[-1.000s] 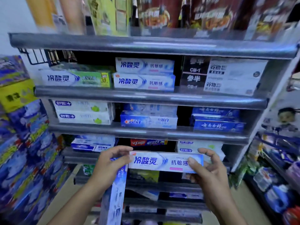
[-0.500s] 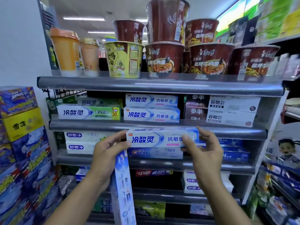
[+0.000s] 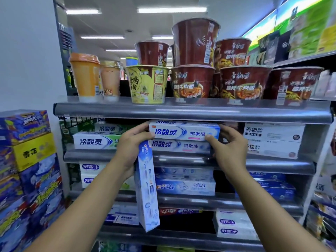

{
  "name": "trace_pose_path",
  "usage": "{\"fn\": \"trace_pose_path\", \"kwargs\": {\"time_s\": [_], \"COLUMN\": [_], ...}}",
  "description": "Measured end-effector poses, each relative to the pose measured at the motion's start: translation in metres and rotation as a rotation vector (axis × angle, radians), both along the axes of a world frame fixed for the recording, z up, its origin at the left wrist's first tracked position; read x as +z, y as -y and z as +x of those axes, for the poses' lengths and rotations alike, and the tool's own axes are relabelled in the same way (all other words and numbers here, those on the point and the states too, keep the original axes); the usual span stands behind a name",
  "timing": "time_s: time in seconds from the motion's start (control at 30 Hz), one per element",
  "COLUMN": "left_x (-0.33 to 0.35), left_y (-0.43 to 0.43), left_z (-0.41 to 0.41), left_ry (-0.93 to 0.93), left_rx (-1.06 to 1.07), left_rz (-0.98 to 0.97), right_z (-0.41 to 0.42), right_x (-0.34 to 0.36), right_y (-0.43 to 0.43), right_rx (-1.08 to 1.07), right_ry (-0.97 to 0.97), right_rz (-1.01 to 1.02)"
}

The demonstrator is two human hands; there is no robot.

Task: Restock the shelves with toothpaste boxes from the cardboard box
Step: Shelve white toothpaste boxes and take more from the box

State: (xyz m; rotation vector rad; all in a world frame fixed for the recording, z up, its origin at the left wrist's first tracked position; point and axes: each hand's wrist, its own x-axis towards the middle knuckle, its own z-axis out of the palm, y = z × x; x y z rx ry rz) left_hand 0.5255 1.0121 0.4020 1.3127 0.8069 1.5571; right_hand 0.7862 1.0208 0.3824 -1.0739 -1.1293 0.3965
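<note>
A white-and-blue toothpaste box [image 3: 184, 132] lies level at the mouth of the upper toothpaste shelf [image 3: 181, 160], on top of a matching box [image 3: 179, 146]. My left hand [image 3: 133, 142] grips its left end. That same hand also holds a second box, a blue Crest box [image 3: 147, 188], which hangs upright below the hand. My right hand [image 3: 228, 149] holds the right end of the level box, thumb on its front. Another matching box [image 3: 167, 122] shows just above it. The cardboard box is out of view.
Instant noodle cups [image 3: 192, 80] and drink cups [image 3: 85, 77] stand on the top shelf. White boxes [image 3: 272, 140] fill the right of the toothpaste shelf, a green-and-white box [image 3: 96, 141] the left. Lower shelves hold more toothpaste. Stacked blue and yellow packs [image 3: 31, 160] stand at left.
Both hands have raised the level toothpaste box from below the lower shelves up to the upper toothpaste shelf, onto the matching stack. The Crest box rose with my left hand.
</note>
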Motion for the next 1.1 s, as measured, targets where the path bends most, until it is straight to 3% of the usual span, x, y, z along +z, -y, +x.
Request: {"fn": "trace_pose_path", "kwargs": {"time_s": [0.13,0.33,0.5,0.6,0.73,0.83,0.97,1.1], "left_x": [0.005,0.002,0.003,0.0,-0.002,0.001,-0.003,-0.011], "left_y": [-0.018,-0.032,-0.031,-0.027,-0.018,-0.012,-0.003,0.003], "left_z": [0.0,0.006,0.006,0.006,-0.003,-0.016,-0.042,-0.067], "left_ry": [-0.026,-0.128,-0.142,-0.059,0.104,0.253,0.495,0.591], "left_rx": [0.027,0.102,0.177,0.27,0.349,0.37,0.357,0.32], "left_rz": [0.009,-0.044,-0.078,-0.032,-0.026,-0.1,-0.226,-0.265], "right_z": [-0.003,-0.012,-0.015,-0.022,-0.047,-0.063,-0.082,-0.105], "right_x": [0.007,0.005,0.008,-0.003,-0.033,-0.052,-0.075,-0.078], "right_y": [-0.011,-0.019,-0.014,0.001,0.037,0.058,0.065,0.061], "right_rx": [-0.049,-0.26,-0.259,-0.331,-0.109,0.191,0.446,0.528], "right_ry": [0.06,0.358,0.383,0.409,0.465,0.52,0.806,0.52], "right_rz": [0.013,-0.022,-0.062,-0.001,0.193,0.028,-0.193,-0.213]}}
